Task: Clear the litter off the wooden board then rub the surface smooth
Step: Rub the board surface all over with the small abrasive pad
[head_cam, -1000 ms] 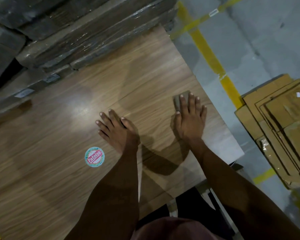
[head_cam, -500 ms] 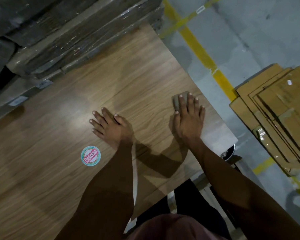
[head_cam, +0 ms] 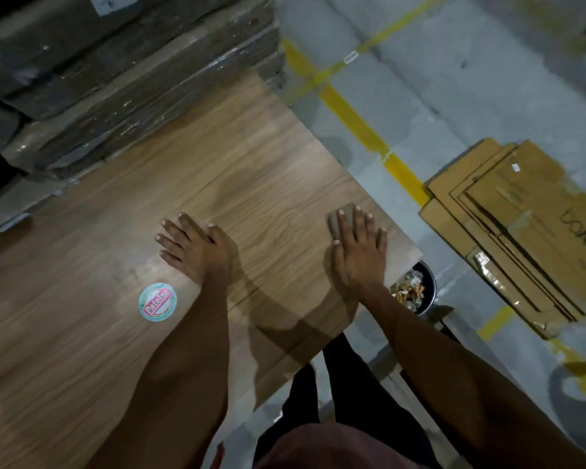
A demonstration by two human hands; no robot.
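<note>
A large wooden board (head_cam: 251, 170) with a pale oak grain fills the left and middle of the head view. My right hand (head_cam: 361, 252) lies flat near the board's right edge, pressing a small grey-brown sanding pad (head_cam: 340, 214) whose far end shows beyond my fingertips. My left hand (head_cam: 197, 248) rests palm down on the board, fingers spread, holding nothing. A round sticker (head_cam: 158, 301) with red lettering sits on the board just left of my left forearm.
A dark bin (head_cam: 423, 292) holding crumpled litter stands on the floor under the board's right corner. Flattened cardboard boxes (head_cam: 521, 228) lie on the floor at right. Wrapped stacks of panels (head_cam: 115, 89) border the board's far side. Yellow floor lines (head_cam: 359, 130) run past.
Both hands stay flat on the board in about the same place. The view has tilted, and the bin of litter now shows below the board's right corner.
</note>
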